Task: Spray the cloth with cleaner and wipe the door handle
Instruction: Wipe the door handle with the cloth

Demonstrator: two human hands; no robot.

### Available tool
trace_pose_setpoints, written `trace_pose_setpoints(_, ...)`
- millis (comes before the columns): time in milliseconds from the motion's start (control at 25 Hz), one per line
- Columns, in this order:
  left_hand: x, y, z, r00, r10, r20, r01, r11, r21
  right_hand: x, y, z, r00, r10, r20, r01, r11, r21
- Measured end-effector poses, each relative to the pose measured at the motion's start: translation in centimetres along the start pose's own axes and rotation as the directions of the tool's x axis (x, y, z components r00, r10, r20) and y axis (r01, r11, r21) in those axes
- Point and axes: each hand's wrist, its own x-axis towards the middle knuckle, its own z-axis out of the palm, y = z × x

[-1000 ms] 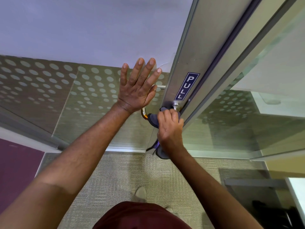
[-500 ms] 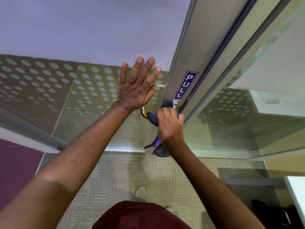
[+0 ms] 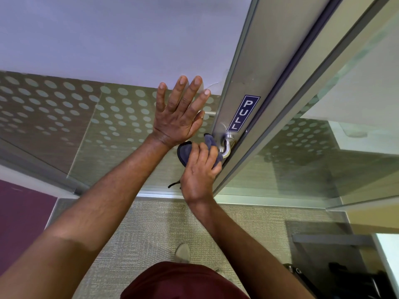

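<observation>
A silver metal door handle [image 3: 227, 145] curves out of the metal door frame just below a blue PULL sign [image 3: 243, 113]. My right hand [image 3: 199, 171] grips a dark blue-grey cloth [image 3: 186, 150] wrapped over the handle's lower part; the handle's upper bend shows bare. A dark cloth end hangs below the hand. My left hand [image 3: 180, 114] lies flat, fingers spread, against the dotted glass door [image 3: 112, 117] beside the handle. No spray bottle is visible.
The metal door frame [image 3: 257, 67] runs diagonally up the right. A glass panel [image 3: 302, 160] stands to its right. Beige carpet [image 3: 151, 225] covers the floor, with my shoe [image 3: 182, 252] on it and a purple floor patch at the left.
My right hand has slid the cloth down and left along the handle, uncovering the handle's upper bend by the frame. My left hand stays flat on the glass.
</observation>
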Motion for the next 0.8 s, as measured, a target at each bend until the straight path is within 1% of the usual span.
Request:
trace_pose_setpoints(160,0.1,0.0,-0.2,1.000,-0.004,0.007,0.004,1.000,-0.006,-0.2,-1.9,-0.1,0.999,-0.022,0.023,0.021,0.999,0.045)
trace_pose_setpoints(280,0.1,0.0,-0.2,1.000,-0.009,0.012,0.009,1.000,-0.004,0.0,-1.1,0.1,0.996,-0.092,0.015,0.091,0.994,0.067)
trace_pose_setpoints(440,0.1,0.0,-0.3,1.000,-0.005,0.018,0.005,1.000,-0.006,-0.2,1.5,1.1,0.957,-0.286,-0.047,0.283,0.957,-0.064)
trace_pose_setpoints(520,0.1,0.0,-0.5,1.000,-0.007,0.028,0.008,1.000,-0.016,-0.1,3.1,1.5,0.938,-0.330,-0.104,0.322,0.943,-0.090)
trace_pose_setpoints(640,0.2,0.1,-0.7,0.999,-0.010,0.051,0.011,1.000,-0.017,-0.3,4.7,1.6,0.925,-0.337,-0.175,0.315,0.939,-0.141)
trace_pose_setpoints(720,0.2,0.0,-0.8,0.999,-0.009,0.054,0.010,1.000,-0.018,-0.6,4.7,1.6,0.930,-0.322,-0.177,0.292,0.940,-0.174)
trace_pose_setpoints(800,0.2,0.0,-0.8,0.999,-0.008,0.046,0.009,1.000,-0.021,-0.6,3.4,1.3,0.949,-0.278,-0.146,0.255,0.953,-0.161)
